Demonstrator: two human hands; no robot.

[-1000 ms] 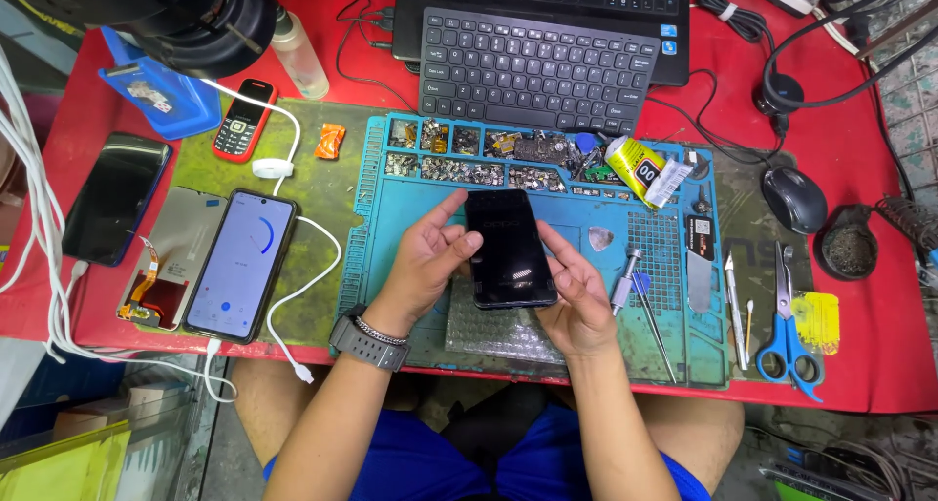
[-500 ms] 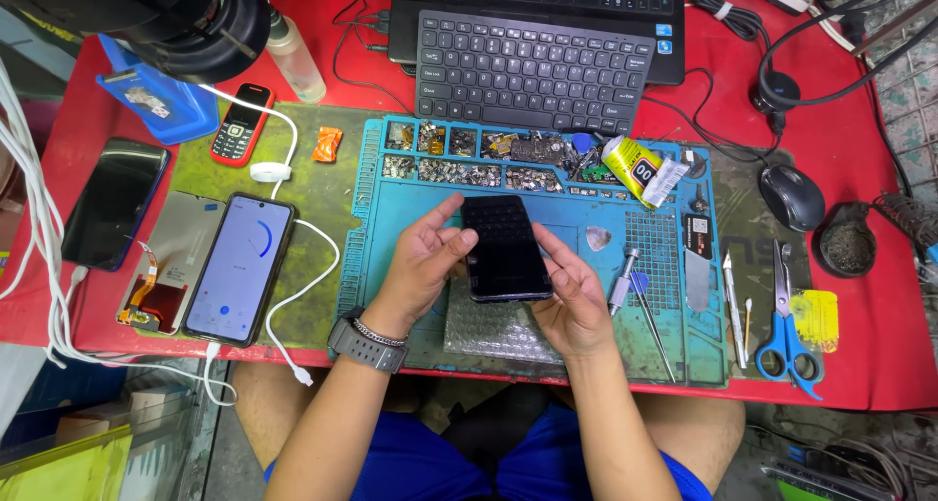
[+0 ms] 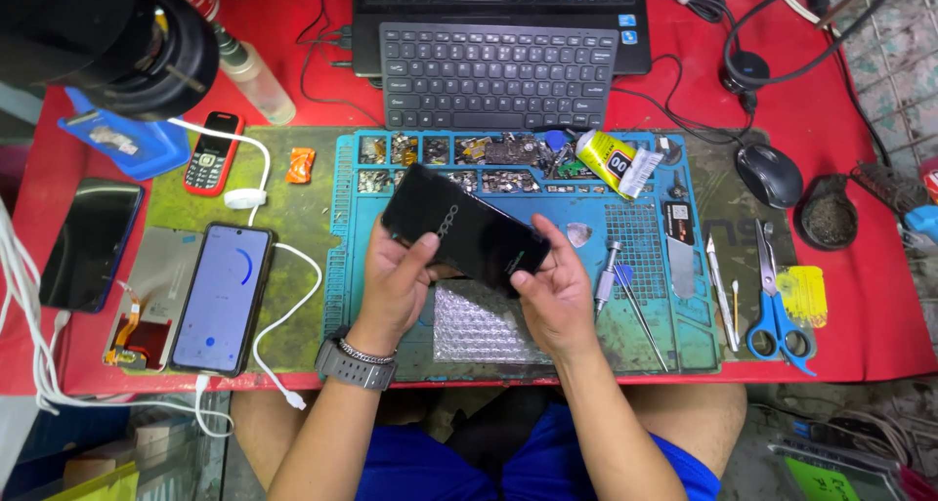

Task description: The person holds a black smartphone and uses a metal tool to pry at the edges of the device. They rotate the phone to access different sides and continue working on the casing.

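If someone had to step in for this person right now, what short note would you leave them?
Left hand: grips the lower-left edge of the black phone, thumb on its face.
Right hand: holds the phone's right end.
The phone is held tilted above the teal mat, over a bubble-wrap piece. Screwdriver, tweezers and glue tube lie to the right.
Done: phone picked up, looks closed.
Left: cannot tell from this view.

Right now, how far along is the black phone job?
Done: the black glossy smartphone looks closed up, no parts showing. In hand: the left hand and right hand hold it tilted above the teal work mat. Left: screen dark, so power-on is unconfirmed.
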